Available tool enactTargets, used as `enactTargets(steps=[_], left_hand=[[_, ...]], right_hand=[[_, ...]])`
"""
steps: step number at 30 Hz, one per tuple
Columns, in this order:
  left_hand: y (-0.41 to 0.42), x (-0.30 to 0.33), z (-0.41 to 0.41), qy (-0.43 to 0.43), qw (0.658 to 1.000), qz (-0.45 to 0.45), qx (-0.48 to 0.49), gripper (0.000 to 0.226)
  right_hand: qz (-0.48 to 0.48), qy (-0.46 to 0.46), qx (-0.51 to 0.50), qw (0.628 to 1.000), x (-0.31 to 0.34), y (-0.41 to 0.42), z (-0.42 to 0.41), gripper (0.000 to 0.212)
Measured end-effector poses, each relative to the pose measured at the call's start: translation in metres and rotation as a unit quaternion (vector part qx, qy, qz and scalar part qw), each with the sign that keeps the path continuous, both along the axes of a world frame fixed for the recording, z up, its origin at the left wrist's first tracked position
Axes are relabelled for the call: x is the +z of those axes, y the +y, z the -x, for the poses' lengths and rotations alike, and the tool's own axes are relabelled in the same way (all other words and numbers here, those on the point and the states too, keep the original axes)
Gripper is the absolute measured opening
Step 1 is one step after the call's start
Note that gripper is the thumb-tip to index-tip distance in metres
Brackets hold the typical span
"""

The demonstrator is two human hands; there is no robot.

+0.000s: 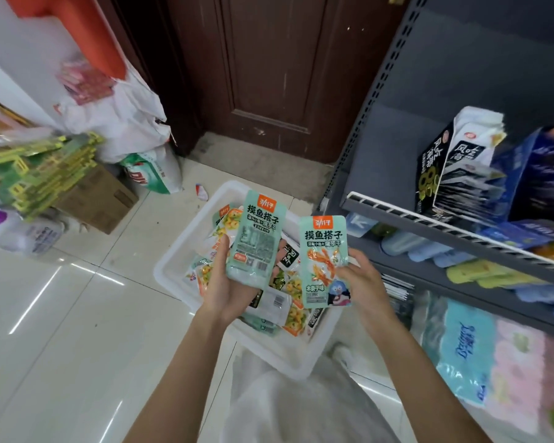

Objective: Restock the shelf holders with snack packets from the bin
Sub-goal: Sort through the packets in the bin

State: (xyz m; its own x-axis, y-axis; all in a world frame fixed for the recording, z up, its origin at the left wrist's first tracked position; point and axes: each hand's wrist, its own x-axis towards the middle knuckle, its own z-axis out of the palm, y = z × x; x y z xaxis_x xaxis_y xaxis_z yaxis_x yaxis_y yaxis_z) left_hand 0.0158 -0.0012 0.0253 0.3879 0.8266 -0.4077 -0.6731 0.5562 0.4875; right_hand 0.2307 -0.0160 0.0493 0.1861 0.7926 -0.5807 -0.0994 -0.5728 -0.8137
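While both hands' fingers grip light, floppy, slick packets, left hand (234,282) holds mint packet (256,241), right hand (362,279) pinches second packet (325,260) by its edge, above bin (179,251).

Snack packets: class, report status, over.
Left hand grip holds one packet, back showing. Right hand grip holds another, front showing. Bin below holds more. Nothing in the way.
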Motion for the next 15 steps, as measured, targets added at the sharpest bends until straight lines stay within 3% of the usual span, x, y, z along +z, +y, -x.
enactTargets(steps=[4, 8, 12, 15], left_hand=[[0.003, 0.003, -0.008, -0.026, 0.999, 0.018, 0.012, 0.077], [0.004, 0.006, -0.021, 0.156, 0.987, 0.025, 0.027, 0.056], [-0.002, 0.003, -0.038, 0.309, 0.951, 0.014, 0.014, 0.065], [-0.001, 0.012, -0.054, 0.392, 0.920, 0.003, 0.006, 0.028]], right_hand=[[-0.014, -0.003, -0.001, 1.000, 0.006, -0.005, -0.002, 0.023], [-0.025, -0.003, -0.015, 1.000, 0.009, -0.008, -0.007, 0.024], [-0.037, -0.030, -0.014, 0.999, 0.011, -0.012, -0.015, 0.022], [-0.045, -0.025, -0.058, 0.997, 0.014, -0.017, -0.029, 0.020]])
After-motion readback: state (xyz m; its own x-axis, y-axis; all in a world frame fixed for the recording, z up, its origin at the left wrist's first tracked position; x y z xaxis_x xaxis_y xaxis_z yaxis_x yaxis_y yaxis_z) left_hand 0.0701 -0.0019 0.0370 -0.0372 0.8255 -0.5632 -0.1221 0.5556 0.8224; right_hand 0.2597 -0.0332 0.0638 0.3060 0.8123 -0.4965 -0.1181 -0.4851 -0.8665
